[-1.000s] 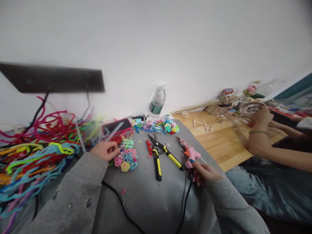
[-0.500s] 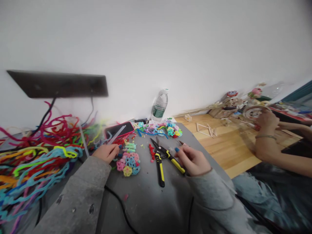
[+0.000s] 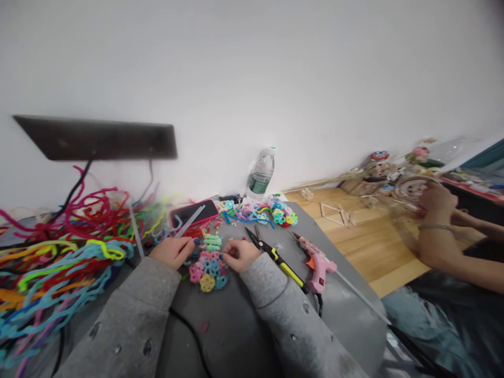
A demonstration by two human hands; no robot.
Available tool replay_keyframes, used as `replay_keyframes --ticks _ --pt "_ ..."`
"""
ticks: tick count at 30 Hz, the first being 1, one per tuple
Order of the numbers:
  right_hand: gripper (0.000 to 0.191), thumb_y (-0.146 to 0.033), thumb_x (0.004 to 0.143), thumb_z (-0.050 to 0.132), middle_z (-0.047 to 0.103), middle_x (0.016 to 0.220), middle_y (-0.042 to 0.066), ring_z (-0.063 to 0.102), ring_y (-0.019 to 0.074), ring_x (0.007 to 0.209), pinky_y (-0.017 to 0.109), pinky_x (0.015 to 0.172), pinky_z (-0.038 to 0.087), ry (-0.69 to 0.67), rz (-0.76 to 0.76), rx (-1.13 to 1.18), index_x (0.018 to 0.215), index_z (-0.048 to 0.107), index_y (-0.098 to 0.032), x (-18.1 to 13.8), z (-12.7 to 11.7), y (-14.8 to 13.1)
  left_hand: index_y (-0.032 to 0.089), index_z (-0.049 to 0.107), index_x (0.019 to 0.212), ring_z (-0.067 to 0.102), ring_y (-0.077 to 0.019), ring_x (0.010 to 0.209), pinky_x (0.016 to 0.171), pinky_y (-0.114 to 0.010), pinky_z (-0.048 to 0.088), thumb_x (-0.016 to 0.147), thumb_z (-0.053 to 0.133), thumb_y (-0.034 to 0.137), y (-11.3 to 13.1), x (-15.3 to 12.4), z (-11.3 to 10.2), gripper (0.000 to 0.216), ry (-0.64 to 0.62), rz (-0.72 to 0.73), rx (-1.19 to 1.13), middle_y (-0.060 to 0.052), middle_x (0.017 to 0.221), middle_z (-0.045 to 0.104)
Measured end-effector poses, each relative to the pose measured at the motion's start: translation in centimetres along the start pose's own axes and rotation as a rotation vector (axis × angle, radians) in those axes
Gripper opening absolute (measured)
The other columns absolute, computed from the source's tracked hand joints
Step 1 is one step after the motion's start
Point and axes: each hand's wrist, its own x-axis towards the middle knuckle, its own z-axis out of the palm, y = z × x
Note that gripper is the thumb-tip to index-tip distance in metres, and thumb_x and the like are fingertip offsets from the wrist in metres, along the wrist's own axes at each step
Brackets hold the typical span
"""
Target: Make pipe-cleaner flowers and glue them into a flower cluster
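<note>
A cluster of small pipe-cleaner flowers [image 3: 208, 265] in pink, blue and yellow lies on the grey table [image 3: 236, 331]. My left hand [image 3: 172, 252] is curled at the cluster's left edge with its fingertips pinched on it. My right hand [image 3: 240, 255] is closed at the right edge, fingertips on the flowers. A clear stick [image 3: 191, 220] slants up from behind my left hand toward a phone in a red case [image 3: 192, 211]; I cannot tell whether the hand holds it. Short green and red pieces [image 3: 210, 240] lie just beyond the cluster.
Yellow-handled cutters [image 3: 275, 256] and a pink glue gun [image 3: 317, 262] lie right of my right hand. More flowers [image 3: 271, 211] and a water bottle [image 3: 262, 176] stand by the wall. Loose pipe cleaners [image 3: 59, 252] are piled on the left. Another person's hands [image 3: 437, 202] work over the wooden table [image 3: 366, 239].
My right hand left the glue gun at the right, crossed over the cutters and closed on the flower cluster's right edge. The glue gun now lies on the table. My left hand stayed put.
</note>
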Motion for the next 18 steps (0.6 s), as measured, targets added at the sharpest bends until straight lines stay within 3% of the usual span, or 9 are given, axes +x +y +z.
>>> replay_keyframes --ticks 8,13,18 --pt "0.006 -0.017 0.062 0.062 0.057 0.052 -0.004 0.048 0.0086 0.048 0.020 0.049 0.037 -0.047 0.005 0.116 0.059 0.057 -0.018 -0.16 0.53 -0.08 0.019 0.051 0.056 0.052 -0.0146 0.050 0.055 -0.025 0.035 0.086 0.026 0.045 0.10 0.04 -0.14 0.047 -0.015 -0.014 0.003 0.000 0.051 0.054" --pt "0.008 -0.013 0.060 0.060 0.055 0.048 -0.004 0.049 0.0088 0.047 0.019 0.046 0.038 -0.071 -0.024 0.350 0.056 0.055 -0.018 -0.06 0.63 0.49 0.018 0.051 0.057 0.051 -0.0145 0.050 0.055 -0.025 0.034 0.086 0.027 0.045 0.10 -0.07 -0.23 0.046 -0.006 -0.019 0.012 0.001 0.051 0.054" --pt "0.008 -0.021 0.063 0.061 0.054 0.049 -0.005 0.046 0.0075 0.044 0.018 0.042 0.039 0.007 -0.092 0.675 0.061 0.054 -0.018 0.17 -0.02 0.78 0.018 0.055 0.068 0.054 -0.0156 0.058 0.059 -0.026 0.038 0.086 0.031 0.045 0.55 -0.05 -0.43 0.040 0.146 -0.092 -0.139 0.000 0.060 0.058"
